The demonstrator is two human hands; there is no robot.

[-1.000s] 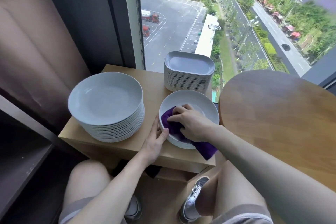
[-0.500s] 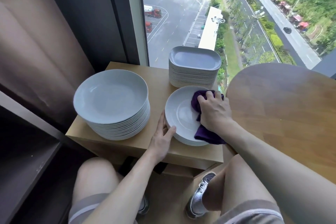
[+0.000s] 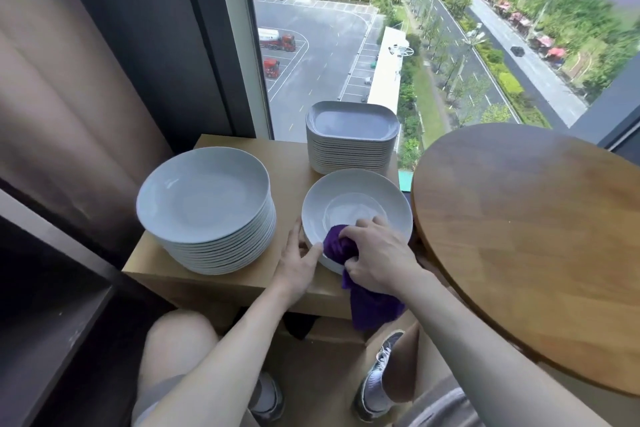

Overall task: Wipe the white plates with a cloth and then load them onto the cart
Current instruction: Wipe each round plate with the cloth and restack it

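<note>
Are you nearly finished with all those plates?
Not nearly. Nothing looks loaded; no cart shows. Right now the right hand holds a purple cloth on one round plate while the left hand steadies its rim. Left to do: the tall stack of round plates and the stack of rectangular plates, though I cannot tell which are already wiped.

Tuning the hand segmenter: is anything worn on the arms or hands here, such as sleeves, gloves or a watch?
Nothing shows. The left hand and right hand are bare: no gloves, rings or watch visible. The left forearm and right forearm are uncovered to the frame edge; no sleeve in view.
</note>
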